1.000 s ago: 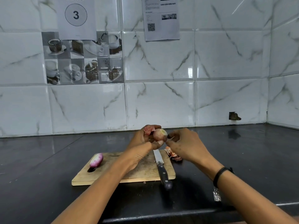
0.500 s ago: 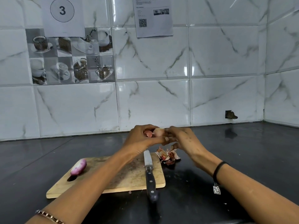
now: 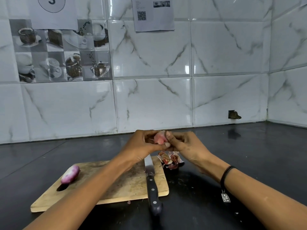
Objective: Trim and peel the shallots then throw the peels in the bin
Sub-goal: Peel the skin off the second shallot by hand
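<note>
Pink shallot (image 3: pixel 159 138) gripped by left hand (image 3: pixel 144 144) and right hand (image 3: pixel 185 145) above wooden board (image 3: pixel 116 185), fingers pinching skin. Peeling step, 1 peeled shallot (image 3: pixel 70 174) on board. Next: strip skin, drop onto peels (image 3: pixel 171 159).

Far shallot (image 3: pixel 159 138) coloured pale pink, left shallot (image 3: pixel 70 174) mottled purple and white, board (image 3: pixel 116 188) tan wood, knife (image 3: pixel 152 185) handled in black with silver blade, peels (image 3: pixel 170 159) red-brown and white, counter (image 3: pixel 249 146) glossy black, wall tiles (image 3: pixel 224 55) white veined grey.
</note>
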